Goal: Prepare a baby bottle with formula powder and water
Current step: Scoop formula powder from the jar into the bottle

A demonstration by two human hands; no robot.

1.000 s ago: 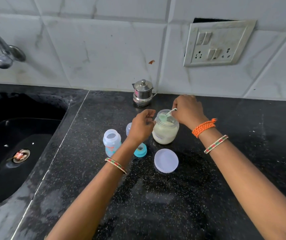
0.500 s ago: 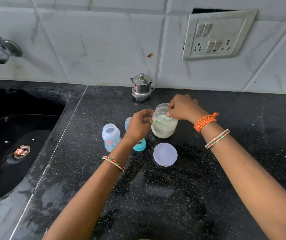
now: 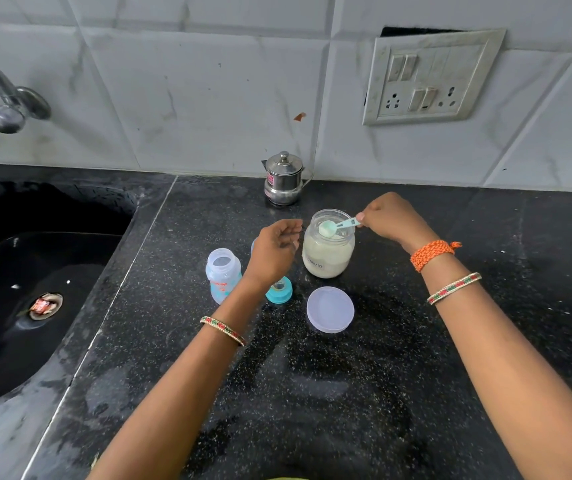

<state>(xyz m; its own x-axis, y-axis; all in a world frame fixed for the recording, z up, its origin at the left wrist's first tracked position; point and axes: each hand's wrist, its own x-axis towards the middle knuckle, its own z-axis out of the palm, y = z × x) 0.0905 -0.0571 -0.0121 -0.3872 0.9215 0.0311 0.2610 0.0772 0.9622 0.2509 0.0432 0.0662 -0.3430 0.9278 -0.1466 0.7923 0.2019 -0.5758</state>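
Observation:
A clear jar (image 3: 327, 251) of cream formula powder stands open on the black counter. My right hand (image 3: 391, 216) pinches the handle of a pale green scoop (image 3: 333, 227) whose bowl, heaped with powder, hovers over the jar mouth. My left hand (image 3: 275, 249) hangs just left of the jar with loosely curled fingers, holding nothing. An open baby bottle (image 3: 223, 273) stands left of that hand. The teal nipple ring (image 3: 279, 289) lies below my left wrist, partly hidden. The jar's white lid (image 3: 330, 309) lies flat in front of the jar.
A small steel lidded pot (image 3: 283, 180) stands at the tiled wall behind the jar. A black sink (image 3: 35, 289) with a tap (image 3: 7, 105) above it fills the left side. A switch and socket plate (image 3: 429, 77) is on the wall at right.
My right hand dipped the scoop into the jar and has lifted it out full of powder. My left hand has let go of the jar and drawn slightly left.

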